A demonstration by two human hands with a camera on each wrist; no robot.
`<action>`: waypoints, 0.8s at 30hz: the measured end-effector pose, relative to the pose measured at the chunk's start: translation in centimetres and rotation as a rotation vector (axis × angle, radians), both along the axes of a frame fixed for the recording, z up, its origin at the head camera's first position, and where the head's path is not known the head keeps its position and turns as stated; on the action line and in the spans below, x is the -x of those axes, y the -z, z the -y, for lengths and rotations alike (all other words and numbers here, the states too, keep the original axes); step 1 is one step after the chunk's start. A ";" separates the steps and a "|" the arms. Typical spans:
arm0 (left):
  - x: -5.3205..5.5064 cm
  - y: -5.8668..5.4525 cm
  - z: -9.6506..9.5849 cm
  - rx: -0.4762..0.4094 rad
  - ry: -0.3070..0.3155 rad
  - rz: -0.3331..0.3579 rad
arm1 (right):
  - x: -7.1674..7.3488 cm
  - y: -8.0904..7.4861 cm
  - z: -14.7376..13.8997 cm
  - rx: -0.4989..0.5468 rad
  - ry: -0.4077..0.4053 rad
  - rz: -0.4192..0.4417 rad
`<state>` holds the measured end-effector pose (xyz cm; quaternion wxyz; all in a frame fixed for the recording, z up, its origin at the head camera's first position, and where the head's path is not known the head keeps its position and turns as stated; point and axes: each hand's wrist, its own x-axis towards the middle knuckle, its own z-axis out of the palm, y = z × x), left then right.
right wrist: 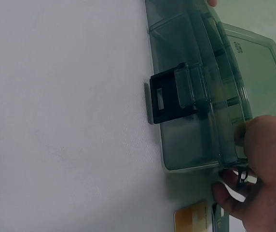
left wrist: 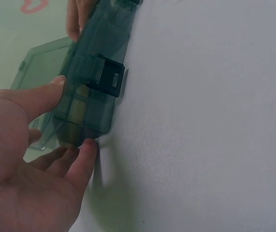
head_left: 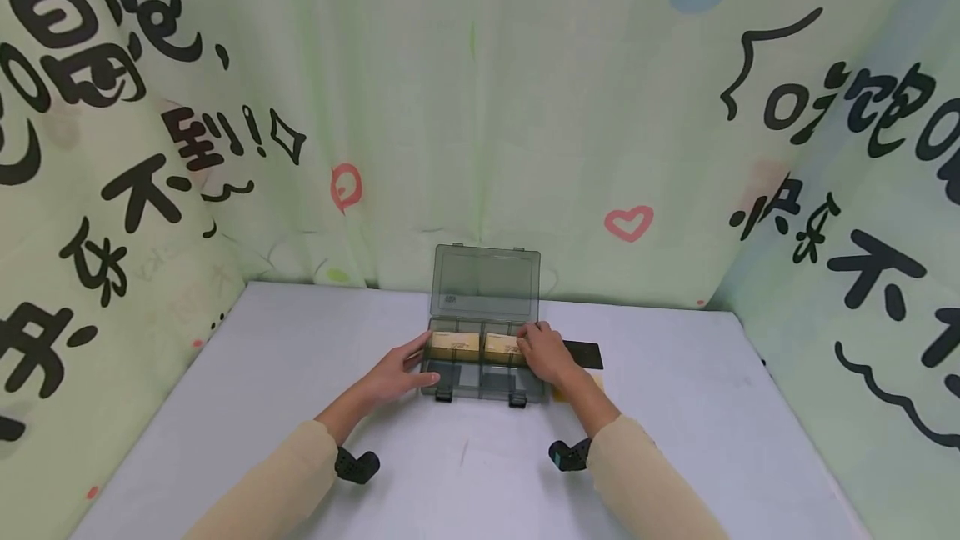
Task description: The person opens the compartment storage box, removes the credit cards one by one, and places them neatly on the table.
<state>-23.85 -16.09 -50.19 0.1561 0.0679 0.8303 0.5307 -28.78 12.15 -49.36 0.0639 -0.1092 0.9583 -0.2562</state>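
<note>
Smoky grey-green see-through plastic makes up the case (head_left: 480, 393), which lies near the far edge of the desk (head_left: 225, 407), about midway between the desk's left and right edges. Its lid (head_left: 486, 283) is up, leaning over that far edge. Inside, along the far compartments, sit a left yellow box (head_left: 454, 347) and a right yellow box (head_left: 499, 348).

The case should prove light and stiff, rather slippery on its smooth walls, and the thin raised lid looks the most fragile part. Best to take hold low on the two end walls, clear of the lid and of the latches (head_left: 517, 400) on the near wall. The yellow boxes look like light card (a hard squeeze could dent them), so pinching them by the sides seems wise.

Both forearms reach in from the desk's near side, angled toward each other. The left hand (head_left: 393, 375) clasps the near left corner, thumb at the rim, fingertips against the end wall. The right hand (head_left: 547, 354) arches over the right end wall, beside the right yellow box, its fingers bent; whether it grips wall or box, I cannot tell.
</note>
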 end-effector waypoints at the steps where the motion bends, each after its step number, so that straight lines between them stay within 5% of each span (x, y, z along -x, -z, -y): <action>1: 0.0 -0.1 0.0 -0.003 0.000 -0.003 | 0.0 0.0 0.1 -0.002 0.003 -0.015; 10: 0.1 0.0 -0.2 -0.004 -0.007 0.005 | -0.2 0.1 -0.1 0.029 0.029 -0.079; 24: 0.2 0.0 -0.1 -0.004 -0.005 0.002 | -0.3 -0.4 -1.5 0.307 0.126 0.001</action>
